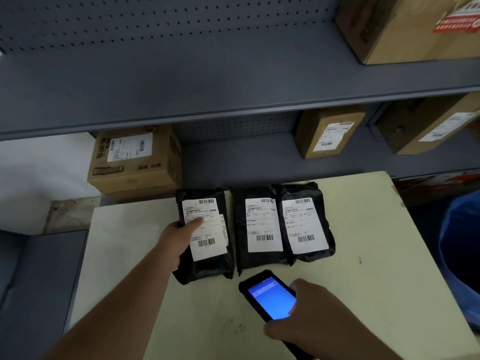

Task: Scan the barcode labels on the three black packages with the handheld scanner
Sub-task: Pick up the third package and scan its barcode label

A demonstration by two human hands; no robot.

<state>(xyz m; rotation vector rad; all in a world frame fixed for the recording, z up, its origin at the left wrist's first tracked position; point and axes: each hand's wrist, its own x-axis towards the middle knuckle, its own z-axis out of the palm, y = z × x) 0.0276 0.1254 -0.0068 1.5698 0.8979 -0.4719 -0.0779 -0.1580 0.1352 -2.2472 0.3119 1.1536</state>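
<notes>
Three black packages with white barcode labels lie side by side on a pale table (363, 255). My left hand (176, 240) grips the left package (205, 266) by its left edge, thumb pressed on the label. The middle package (255, 258) and the right package (315, 193) lie untouched, the right one overlapping the middle one. My right hand (311, 320) holds the handheld scanner (267, 294), a black device with a lit blue screen, just in front of the middle package, its top end pointing toward the packages.
Grey metal shelves with a pegboard back rise behind the table. Cardboard boxes (135, 162) with labels stand on the lower shelf and another box (405, 29) on the upper shelf at right. A blue bag (462, 255) sits to the table's right.
</notes>
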